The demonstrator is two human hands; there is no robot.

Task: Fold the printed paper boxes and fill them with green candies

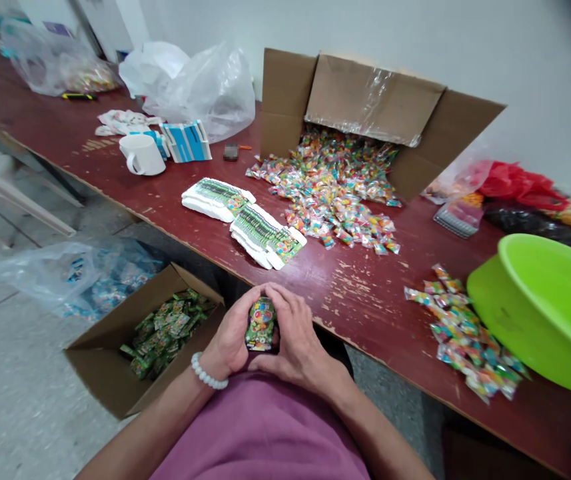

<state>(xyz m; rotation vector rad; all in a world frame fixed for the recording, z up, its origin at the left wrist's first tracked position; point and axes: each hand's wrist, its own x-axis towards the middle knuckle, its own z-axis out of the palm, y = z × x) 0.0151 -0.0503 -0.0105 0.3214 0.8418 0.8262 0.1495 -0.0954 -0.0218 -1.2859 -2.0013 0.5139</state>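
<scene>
- Dark red wood makes up the long table [130, 193], which runs from ten o'clock to four o'clock across the view, so every supply lies within arm's reach of the seated person.
- Tipped on its side at one o'clock, the big cardboard box [365, 100] faces its mouth toward the person, which lets the loose candy packets [338, 190] spill out onto the table.
- At three o'clock a lime-green basin [545, 300] sits at the table edge, with a smaller pile of packets [465, 340] just beside it.
- On the floor at eight o'clock, an open carton [115, 353] stands near the person's left knee, holding green filled boxes [165, 330], low enough for dropping them in.
- Two stacks of flat printed box blanks [242, 220] lie at twelve o'clock, near the table edge and close to the hands.
- A white mug [141, 155] stands at eleven o'clock, well apart from the work.
- Held at centre over the lap, the small green box [262, 325] is clasped between both hands: the left hand [228, 340] and right hand [298, 337] wrap it from either side, thumbs seemingly pressing its top, though its flap is hard to make out.
</scene>
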